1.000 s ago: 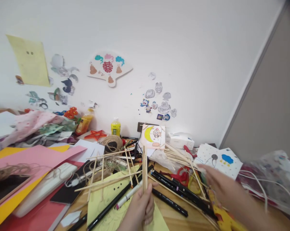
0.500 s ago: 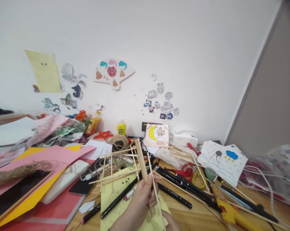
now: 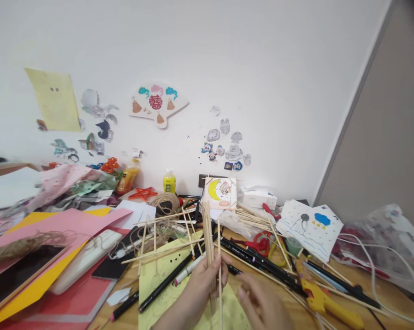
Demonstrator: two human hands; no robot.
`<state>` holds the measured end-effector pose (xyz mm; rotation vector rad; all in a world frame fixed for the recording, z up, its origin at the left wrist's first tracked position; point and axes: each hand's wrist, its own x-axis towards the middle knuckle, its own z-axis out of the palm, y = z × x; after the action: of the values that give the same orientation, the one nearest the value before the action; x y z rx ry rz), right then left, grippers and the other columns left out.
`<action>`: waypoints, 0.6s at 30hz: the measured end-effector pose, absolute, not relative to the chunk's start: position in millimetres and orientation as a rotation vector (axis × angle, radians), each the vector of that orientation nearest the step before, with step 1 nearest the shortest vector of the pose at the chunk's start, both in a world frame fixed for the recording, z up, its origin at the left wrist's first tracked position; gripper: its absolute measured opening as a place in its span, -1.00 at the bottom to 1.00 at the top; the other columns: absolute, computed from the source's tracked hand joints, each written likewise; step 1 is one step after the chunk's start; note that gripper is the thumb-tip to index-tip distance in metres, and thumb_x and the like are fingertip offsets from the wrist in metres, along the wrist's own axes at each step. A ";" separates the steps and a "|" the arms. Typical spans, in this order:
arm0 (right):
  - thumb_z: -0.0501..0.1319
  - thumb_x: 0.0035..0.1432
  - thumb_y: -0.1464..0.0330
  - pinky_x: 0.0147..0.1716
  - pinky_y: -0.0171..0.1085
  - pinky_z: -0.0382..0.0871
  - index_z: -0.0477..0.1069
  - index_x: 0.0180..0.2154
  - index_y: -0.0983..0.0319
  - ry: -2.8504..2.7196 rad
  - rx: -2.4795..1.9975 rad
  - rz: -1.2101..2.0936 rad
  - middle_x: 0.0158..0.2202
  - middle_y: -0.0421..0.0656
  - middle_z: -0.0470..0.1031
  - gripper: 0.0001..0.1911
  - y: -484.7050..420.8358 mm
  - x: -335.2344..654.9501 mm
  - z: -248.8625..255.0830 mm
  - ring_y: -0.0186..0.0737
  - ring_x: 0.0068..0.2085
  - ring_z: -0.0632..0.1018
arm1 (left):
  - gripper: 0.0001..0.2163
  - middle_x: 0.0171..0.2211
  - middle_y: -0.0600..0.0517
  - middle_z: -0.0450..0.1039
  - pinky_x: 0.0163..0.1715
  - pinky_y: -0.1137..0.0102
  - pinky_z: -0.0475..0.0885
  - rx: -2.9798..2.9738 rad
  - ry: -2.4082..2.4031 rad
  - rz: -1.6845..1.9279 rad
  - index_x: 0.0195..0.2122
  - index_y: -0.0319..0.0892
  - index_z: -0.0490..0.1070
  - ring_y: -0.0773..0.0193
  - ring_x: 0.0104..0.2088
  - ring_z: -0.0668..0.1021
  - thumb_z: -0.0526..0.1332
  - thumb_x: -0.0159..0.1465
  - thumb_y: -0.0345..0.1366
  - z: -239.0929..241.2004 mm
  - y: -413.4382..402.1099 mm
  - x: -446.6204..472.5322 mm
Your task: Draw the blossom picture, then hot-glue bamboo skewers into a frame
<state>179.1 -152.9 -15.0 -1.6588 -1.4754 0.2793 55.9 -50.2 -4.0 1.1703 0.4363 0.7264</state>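
Observation:
My left hand [image 3: 205,279] is closed round an upright bundle of thin wooden sticks [image 3: 207,224] at the lower middle. One separate stick [image 3: 220,275] stands just to the right of the bundle, against the fingers of that hand. To the right, my right hand [image 3: 264,302] is apart from the sticks, slightly blurred, its fingers loosely bent with nothing visible in them. Beneath both hands lies a yellow sheet with drawings [image 3: 169,284]. A black marker [image 3: 167,282] and a white marker [image 3: 189,270] rest on it beside my left hand.
A stick frame [image 3: 162,254] leans left of the bundle. Black markers [image 3: 262,261], red scissors [image 3: 260,243] and a yellow glue gun [image 3: 324,298] lie to the right. Coloured paper [image 3: 73,229], a white power bank [image 3: 86,261] and twine [image 3: 21,245] cover the left.
My right hand has come away from the sticks and moved up and right into fuller view. The bundle has turned more upright in my left hand. The camera view has shifted slightly right.

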 end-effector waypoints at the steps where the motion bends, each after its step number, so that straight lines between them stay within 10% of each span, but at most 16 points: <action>1: 0.05 0.18 0.06 -0.24 -0.20 0.42 0.49 -0.12 0.10 -1.453 -1.618 0.263 -0.21 -0.04 0.57 -0.60 -148.6 183.0 0.4 -0.05 -0.25 0.56 | -0.53 -0.63 0.18 0.21 -0.65 0.50 0.02 1.209 0.424 0.718 -0.38 -0.20 0.32 0.48 -0.66 0.14 0.12 0.15 0.18 -3.1 -51.9 55.8; 5: 0.19 0.07 0.06 -0.01 -0.06 0.29 0.45 -0.08 0.20 -1.398 -1.404 0.509 -0.05 -0.01 0.50 -0.54 -121.1 189.6 49.7 0.04 -0.02 0.47 | -0.55 -0.64 0.13 0.28 -0.46 0.45 0.24 1.312 0.323 0.621 -0.51 -0.18 0.24 0.39 -0.56 0.35 0.09 0.18 0.16 -3.1 -59.1 55.1; 18: 0.31 0.01 0.10 -0.33 -0.26 0.36 0.33 -0.25 0.24 -1.003 -0.954 1.113 -0.35 -0.07 0.60 -0.61 -105.3 192.1 38.9 -0.20 -0.35 0.56 | -0.43 -0.70 0.21 0.24 -0.73 0.54 0.05 1.109 0.291 0.361 -0.23 -0.18 0.26 0.51 -0.78 0.18 0.16 0.04 0.26 -21.0 -70.2 64.8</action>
<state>192.1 -105.3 38.9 -0.9537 -1.0030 1.1125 64.8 -70.2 -21.0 1.1093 0.2914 0.3613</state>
